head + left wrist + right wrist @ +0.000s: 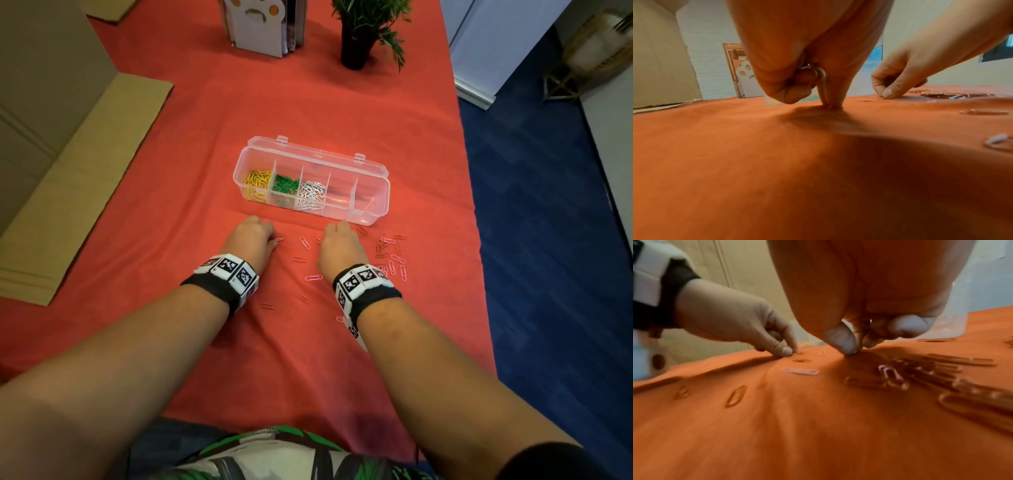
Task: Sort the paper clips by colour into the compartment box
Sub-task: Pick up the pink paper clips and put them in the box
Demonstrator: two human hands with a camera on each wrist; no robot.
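Thin pink and red wire paper clips (390, 255) lie scattered flat on the red-clothed worktop (178, 164); light and slippery, they are best nipped at an edge. Left hand (251, 240) fingers seem to pinch one clip and hold others; right hand (339, 246) pinches at the cloth, contents unclear. Beyond stands the clear plastic compartment box (371, 205).

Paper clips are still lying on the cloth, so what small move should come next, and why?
Probably lift the left hand to the compartment box: its fingers already pinch a clip at the cloth, and two compartments look unfilled, fitting pink and red.
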